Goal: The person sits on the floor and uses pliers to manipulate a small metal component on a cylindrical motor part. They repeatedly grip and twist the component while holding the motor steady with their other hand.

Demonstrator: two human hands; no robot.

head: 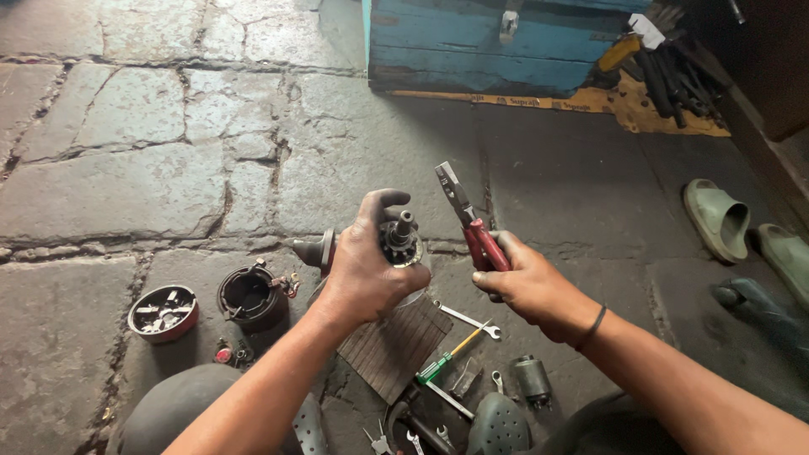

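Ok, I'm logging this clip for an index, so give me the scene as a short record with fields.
setting: stone-slab floor, seen from above
left hand: left hand grips a greasy motor part with a shaft on top
right hand: right hand holds red-handled pliers, jaws up, apart from the part
on floor: round red cover, black round housing, spanner, green-handled screwdriver
background: blue wooden toolbox, green sandals

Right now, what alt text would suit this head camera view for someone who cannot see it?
A person's greasy left hand grips a small motor part while the right hand holds red-handled pliers. Spanners, a screwdriver and round metal covers lie on the stone floor.
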